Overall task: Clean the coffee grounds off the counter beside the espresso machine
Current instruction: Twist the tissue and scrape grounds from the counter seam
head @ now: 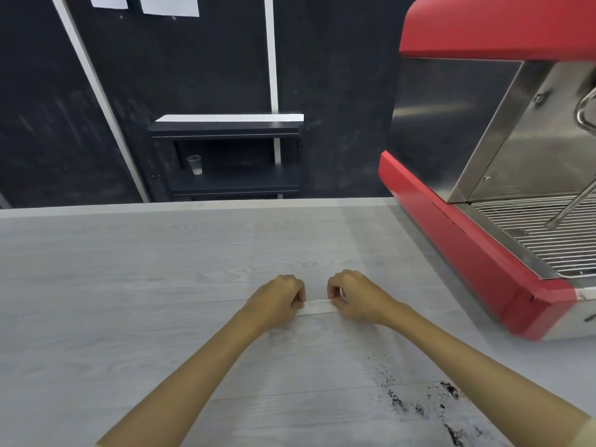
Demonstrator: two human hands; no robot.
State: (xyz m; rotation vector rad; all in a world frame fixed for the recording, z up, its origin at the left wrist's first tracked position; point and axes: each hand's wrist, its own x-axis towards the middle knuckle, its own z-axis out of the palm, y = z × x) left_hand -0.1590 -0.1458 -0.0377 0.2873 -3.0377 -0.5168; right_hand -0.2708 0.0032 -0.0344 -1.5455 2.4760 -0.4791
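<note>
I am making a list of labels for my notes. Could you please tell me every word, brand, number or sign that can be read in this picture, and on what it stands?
No text can be read.
White papers on the dark wall: they look blank; any print is too small to tell.
Espresso machine: no brand or number shows.
Strip pinched between both hands: no print shows.

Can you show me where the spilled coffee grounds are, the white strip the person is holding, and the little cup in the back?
coffee grounds (398, 402): head view, on a dark clump of the spill.
white strip (317, 307): head view, on its middle, between the hands.
cup (195, 165): head view, on its clear wall, on the dark shelf.
</note>
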